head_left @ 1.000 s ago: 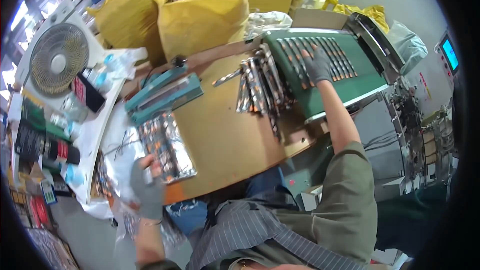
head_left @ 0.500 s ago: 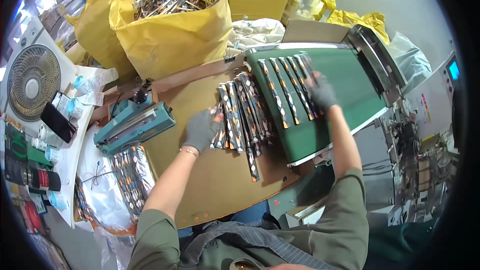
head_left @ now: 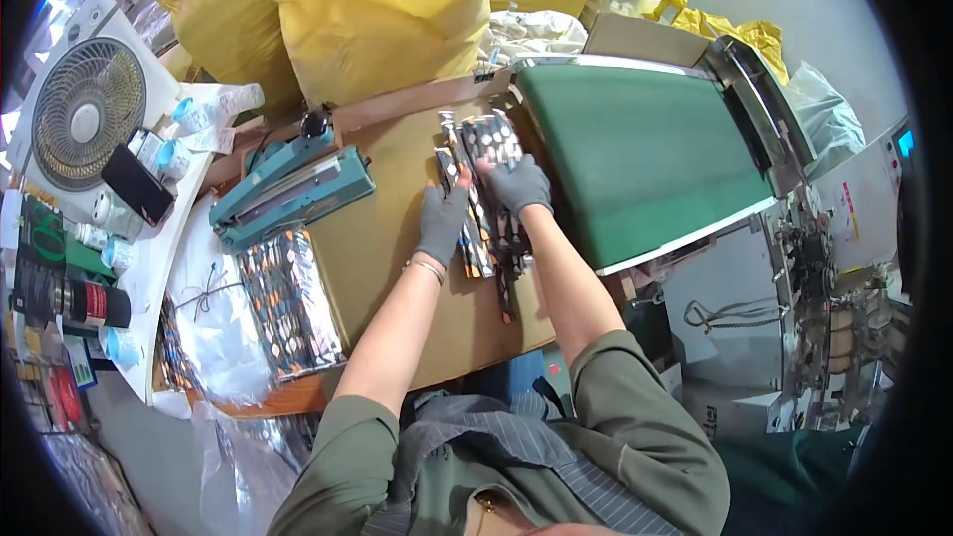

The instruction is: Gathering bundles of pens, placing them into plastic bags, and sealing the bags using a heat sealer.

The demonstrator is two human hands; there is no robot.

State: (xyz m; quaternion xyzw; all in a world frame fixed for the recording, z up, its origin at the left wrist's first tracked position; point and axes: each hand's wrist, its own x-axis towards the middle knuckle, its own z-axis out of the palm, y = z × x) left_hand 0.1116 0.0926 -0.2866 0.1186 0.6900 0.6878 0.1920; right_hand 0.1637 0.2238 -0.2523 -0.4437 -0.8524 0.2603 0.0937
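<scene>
A pile of narrow stick packets point(head_left: 478, 238), patterned in black, orange and white, lies lengthwise on the brown work surface point(head_left: 397, 323). Against the pile's left side rests my left hand point(head_left: 442, 223), in a grey fingerless glove; its thumb and a finger stand apart, the thumb touching the packets' edge. My right hand point(head_left: 522, 186), gloved alike, curls over the upper right packets point(head_left: 491, 134) and grips them. It hides part of them. One packet sticks out below the others toward me.
To the right slopes a green conveyor belt point(head_left: 635, 149). A teal bar sealer point(head_left: 293, 194) stands at left, with bagged packets point(head_left: 288, 303) below it. Behind are yellow sacks point(head_left: 387, 40), one full of packets. A fan point(head_left: 87, 114) and phone point(head_left: 137, 184) sit far left.
My right hand has moved left off the belt onto the pile, and the row of packets is gone from the belt. My left hand stays beside the pile. The view has shifted.
</scene>
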